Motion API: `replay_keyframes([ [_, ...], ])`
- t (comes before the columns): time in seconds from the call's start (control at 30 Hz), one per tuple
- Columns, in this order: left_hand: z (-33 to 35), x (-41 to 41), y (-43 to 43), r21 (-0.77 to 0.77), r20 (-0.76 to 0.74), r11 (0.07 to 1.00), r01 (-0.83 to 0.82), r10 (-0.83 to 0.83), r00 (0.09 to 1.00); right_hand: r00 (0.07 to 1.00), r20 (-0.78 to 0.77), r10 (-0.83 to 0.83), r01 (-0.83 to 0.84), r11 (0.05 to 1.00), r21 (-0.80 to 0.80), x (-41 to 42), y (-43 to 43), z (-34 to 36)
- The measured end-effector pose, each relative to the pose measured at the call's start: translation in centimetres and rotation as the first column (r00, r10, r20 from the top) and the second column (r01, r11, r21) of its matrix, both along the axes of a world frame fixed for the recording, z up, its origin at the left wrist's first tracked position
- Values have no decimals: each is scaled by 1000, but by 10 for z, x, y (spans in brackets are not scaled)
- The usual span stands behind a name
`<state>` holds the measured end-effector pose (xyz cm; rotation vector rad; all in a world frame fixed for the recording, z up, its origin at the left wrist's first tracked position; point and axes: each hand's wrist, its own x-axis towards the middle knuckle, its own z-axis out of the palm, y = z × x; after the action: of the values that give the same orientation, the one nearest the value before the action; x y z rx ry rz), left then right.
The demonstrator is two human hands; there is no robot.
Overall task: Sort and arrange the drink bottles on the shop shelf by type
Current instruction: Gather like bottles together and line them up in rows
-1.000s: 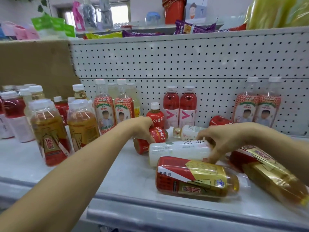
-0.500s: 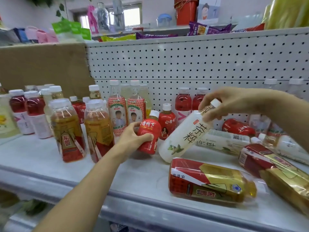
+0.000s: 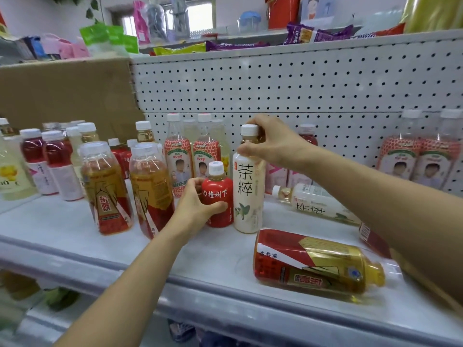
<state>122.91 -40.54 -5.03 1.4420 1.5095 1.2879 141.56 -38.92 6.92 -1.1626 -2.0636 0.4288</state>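
Head: right grip [image 3: 271, 144] pinches white bottle [image 3: 248, 196], now upright; left grip [image 3: 194, 209] clasps red bottle [image 3: 218, 192].

The light is bright, soft and even; the small window [image 3: 200, 17] at the top back is burnt out to white. Shadows on the pale grey metal shelf [image 3: 75, 226] are weak, and the lying amber plastic bottle with red and gold label [image 3: 318, 266] carries small glints. The wide lens bends the white perforated back panel [image 3: 300, 83], and both side edges look soft.
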Motion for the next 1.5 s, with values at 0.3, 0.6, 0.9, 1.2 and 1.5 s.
replay_keyframes([
  [0.3, 10, 61, -95, 428, -415, 879, 210, -15, 910, 950, 279, 141, -44, 944, -328, 81, -61, -40],
  [0.6, 14, 109, -83, 2, -954, 894, 448, -134, 270, 912, 394, 111, 87, 888, -452, 138, -73, -62],
  [0.9, -4, 84, -82, 219, -555, 945, 243, -84, 828, 815, 566, -124, 291, 932, -215, 135, -1, -63],
  [1.2, -17, 77, -77, 78, -73, 980, 184, -179, 981, 801, 570, -181, 380, 890, -251, 100, 27, -82],
  [1.5, -13, 106, -52, 96, -201, 959, 265, -242, 949, 968, -67, -241, 225, 956, -188, 111, 14, -55],
])
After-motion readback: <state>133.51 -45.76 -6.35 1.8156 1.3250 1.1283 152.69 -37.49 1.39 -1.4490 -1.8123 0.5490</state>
